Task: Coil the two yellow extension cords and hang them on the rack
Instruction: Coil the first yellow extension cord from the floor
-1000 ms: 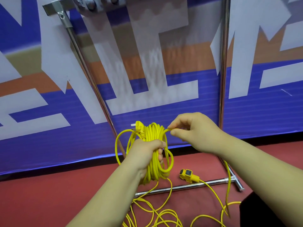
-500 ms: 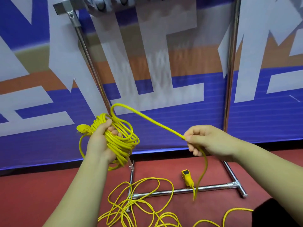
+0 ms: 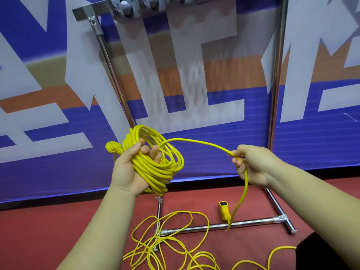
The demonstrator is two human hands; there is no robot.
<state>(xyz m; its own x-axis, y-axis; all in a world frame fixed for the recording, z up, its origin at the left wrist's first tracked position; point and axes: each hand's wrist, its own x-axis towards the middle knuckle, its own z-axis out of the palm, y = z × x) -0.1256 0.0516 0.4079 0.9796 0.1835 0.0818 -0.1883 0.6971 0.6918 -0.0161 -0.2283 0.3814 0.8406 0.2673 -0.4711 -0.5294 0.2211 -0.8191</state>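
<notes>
left hand gripping yellow coil, right hand pinching trailing cord, now drawn well apart from coil

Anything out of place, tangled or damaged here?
Nothing looks damaged. Loose cord sprawls in tangled loops on the floor, over the rack's base bar, a socket beside it. The left hand holds a neat coil; the right hand pinches the strand leaving it.

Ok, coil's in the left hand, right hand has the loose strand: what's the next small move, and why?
Probably bring the right hand over to the left hand and lay that strand onto the coil as another loop. The strand arcs from the coil to the right hand's pinch, and plenty of cord lies uncoiled on the floor, so hanging looks premature.
</notes>
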